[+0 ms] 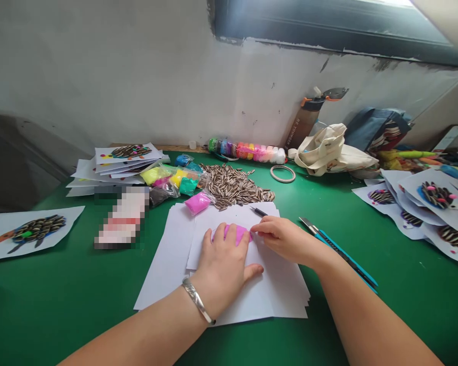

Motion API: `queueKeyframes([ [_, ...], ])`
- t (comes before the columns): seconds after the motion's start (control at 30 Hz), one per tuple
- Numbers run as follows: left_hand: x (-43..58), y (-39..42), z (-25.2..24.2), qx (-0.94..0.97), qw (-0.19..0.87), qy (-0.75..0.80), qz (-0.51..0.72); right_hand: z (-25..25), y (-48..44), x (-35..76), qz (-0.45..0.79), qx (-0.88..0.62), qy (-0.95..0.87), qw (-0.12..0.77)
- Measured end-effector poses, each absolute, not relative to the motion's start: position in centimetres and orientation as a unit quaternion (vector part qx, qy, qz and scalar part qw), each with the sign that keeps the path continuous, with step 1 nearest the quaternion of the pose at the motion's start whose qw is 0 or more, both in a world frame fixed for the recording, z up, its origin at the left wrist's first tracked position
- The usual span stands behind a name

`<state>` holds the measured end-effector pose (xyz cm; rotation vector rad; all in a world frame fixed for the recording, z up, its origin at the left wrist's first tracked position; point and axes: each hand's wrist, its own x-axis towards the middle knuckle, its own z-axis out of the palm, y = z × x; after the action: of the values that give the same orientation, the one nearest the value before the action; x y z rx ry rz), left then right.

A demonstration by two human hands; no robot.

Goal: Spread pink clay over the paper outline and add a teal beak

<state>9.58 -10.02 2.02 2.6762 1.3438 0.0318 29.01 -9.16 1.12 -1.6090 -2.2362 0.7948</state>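
My left hand [224, 264] lies flat with fingers spread over a thin patch of pink modelling clay [239, 232] on white paper [162, 274]. A silver bracelet [197, 301] circles that wrist. At the clay's right edge, the thumb and fingertips of my right hand [286, 240] are pinched together; the fingers partly hide what they grip. Just beyond the right hand, a dark pen [258, 211] rests on the sheets. A packet of pink clay [197, 203] sits at the paper's top edge, beside a heap of striped sunflower seeds [234, 186].
Right of the paper lie a box cutter [309, 226] and a blue tool [351, 259]. Behind are a tape roll [283, 174], clay tubs [248, 151], a bottle [304, 122] and a cloth bag [328, 152]. Seed pictures [34, 231] flank both sides.
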Motion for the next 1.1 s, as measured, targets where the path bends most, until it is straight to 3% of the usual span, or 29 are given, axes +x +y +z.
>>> queueKeyframes([
  [0.3, 9.2, -10.3, 1.2, 0.894, 0.065, 0.440, 0.047, 1.0, -9.2, 29.1, 0.280, -0.561, -0.767, 0.137],
  [0.7, 7.2, -8.5, 2.8, 0.912, 0.141, 0.382, 0.046, 1.5, -9.4, 29.1, 0.294, -0.558, -0.762, 0.148],
  [1.1, 7.2, -8.8, 2.1, 0.919, 0.099, 0.378, 0.046, 1.5, -9.8, 28.4, 0.233, -0.527, -0.810, 0.111],
])
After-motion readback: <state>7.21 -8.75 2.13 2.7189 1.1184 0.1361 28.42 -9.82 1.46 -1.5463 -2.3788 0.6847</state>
